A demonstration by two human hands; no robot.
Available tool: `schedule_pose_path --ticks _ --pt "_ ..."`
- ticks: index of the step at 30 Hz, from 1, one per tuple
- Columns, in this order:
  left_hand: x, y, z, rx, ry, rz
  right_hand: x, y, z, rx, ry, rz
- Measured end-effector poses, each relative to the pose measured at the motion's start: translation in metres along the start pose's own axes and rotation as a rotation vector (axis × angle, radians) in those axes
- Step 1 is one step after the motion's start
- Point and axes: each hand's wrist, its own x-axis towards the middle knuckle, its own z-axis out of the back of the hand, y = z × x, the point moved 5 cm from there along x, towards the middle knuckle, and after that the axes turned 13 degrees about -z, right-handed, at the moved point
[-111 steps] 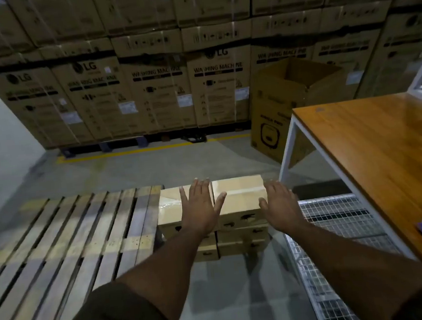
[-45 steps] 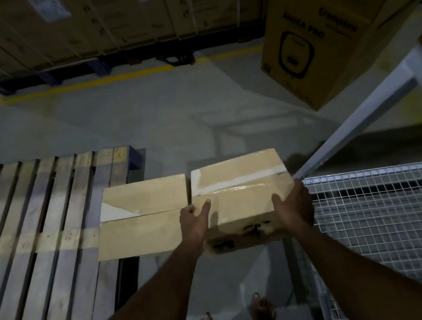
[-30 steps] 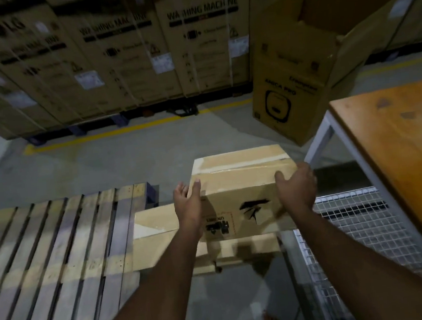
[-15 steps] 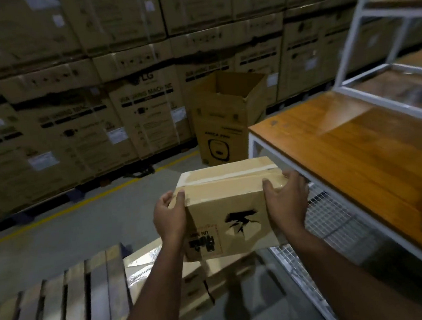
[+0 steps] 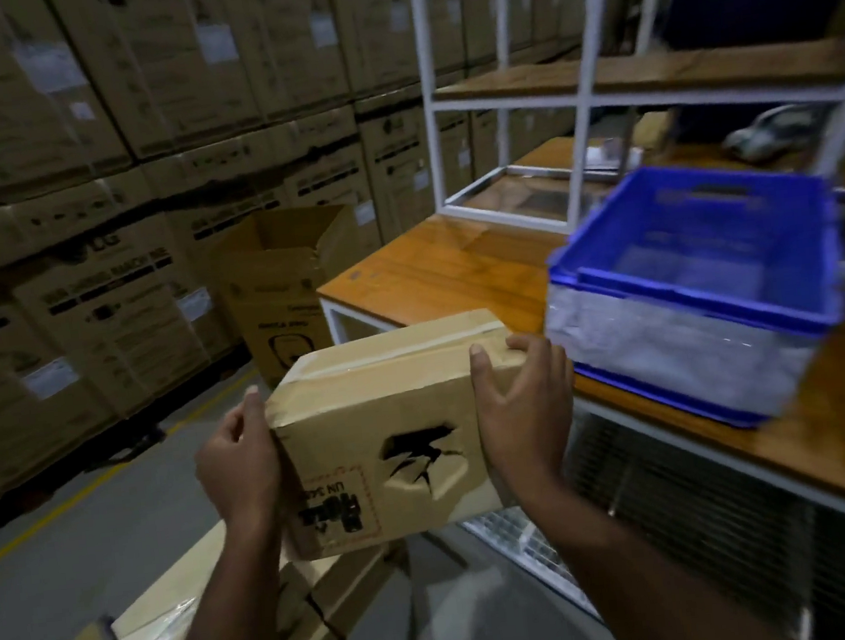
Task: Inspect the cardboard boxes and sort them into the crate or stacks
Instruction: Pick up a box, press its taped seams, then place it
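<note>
I hold a small taped cardboard box at chest height, its near face torn open in a jagged hole beside an upside-down printed label. My left hand grips its left side and my right hand grips its right side. A blue plastic crate with a pale lower wall stands on the wooden table, just right of the box. More small boxes lie stacked on the floor below my arms.
A white metal shelf frame rises over the table. An open tall carton stands on the floor behind. Stacked large cartons wall the back. A wire mesh shelf sits under the table. A person's shoe shows at upper right.
I took the right-hand box off the floor stack, lifted it and tilted its torn face toward me. My view swung up and right, bringing the blue crate into sight.
</note>
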Motion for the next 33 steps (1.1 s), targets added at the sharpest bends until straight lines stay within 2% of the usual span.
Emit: schedule_pose_path --ticks 13,18,23,29,33 --pt "-0.178 -0.128 -0.044 -0.13 0.083 -0.227 0.005 -0.091 0.238 0.056 -0.312 -0.118" --pt "-0.231 -0.169 -0.072 -0.314 0.193 -0.226 0.021 -0.126 0.334 0.042 -0.503 -0.184" --pt "-0.306 -0.209 -0.099 -0.315 0.289 -0.405 0.032 -0.156 0.407 0.038 -0.637 -0.31" --pt "-0.359 -0.232 -0.149 -0.527 0.425 -0.381 0.044 -0.179 0.487 0.098 -0.798 -0.388" --pt "-0.38 -0.249 -0.192 -0.572 0.568 -0.379 0.049 -0.191 0.515 0.085 -0.882 -0.421"
